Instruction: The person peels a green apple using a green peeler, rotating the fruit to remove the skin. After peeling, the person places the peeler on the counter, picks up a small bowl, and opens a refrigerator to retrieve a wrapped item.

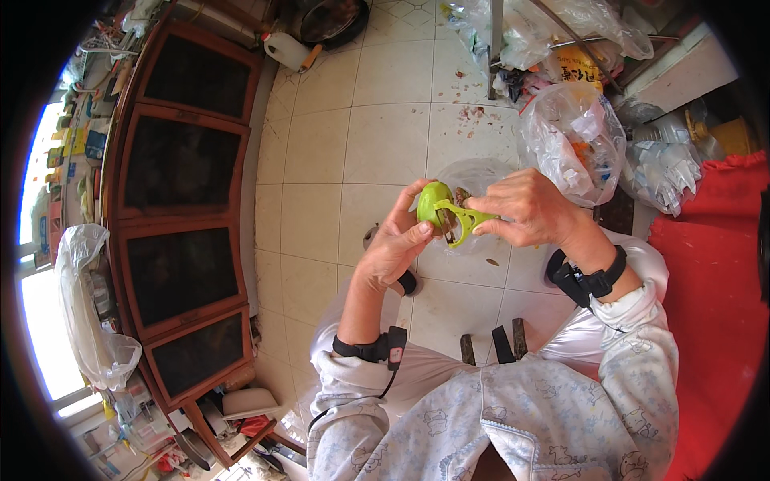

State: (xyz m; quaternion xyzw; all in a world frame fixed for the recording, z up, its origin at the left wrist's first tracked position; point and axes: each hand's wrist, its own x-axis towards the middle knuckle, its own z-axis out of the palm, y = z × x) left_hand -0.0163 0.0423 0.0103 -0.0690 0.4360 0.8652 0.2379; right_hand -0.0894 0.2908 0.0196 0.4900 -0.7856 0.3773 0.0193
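My left hand [397, 240] grips a smooth, light green fruit or vegetable [428, 201] between thumb and fingers. In my right hand [523, 210] is a lime-green plastic Y-shaped peeler [466, 219], held by its handle. The peeler's metal blade lies close against the right side of the green piece; whether it touches is hard to tell. Beneath both hands, a thin clear plastic bag [475, 174] spreads on the tiled floor, with something brownish partly hidden behind my right fingers.
A clear bag of rubbish [571, 144] stands to the right, near a red cloth [710, 270]. Brown scraps [472, 114] dot the tiled floor [385, 144]. Dark-paned wooden cabinets [180, 162] line the left. A white jug [289, 51] and a black pan [334, 21] sit at the far end.
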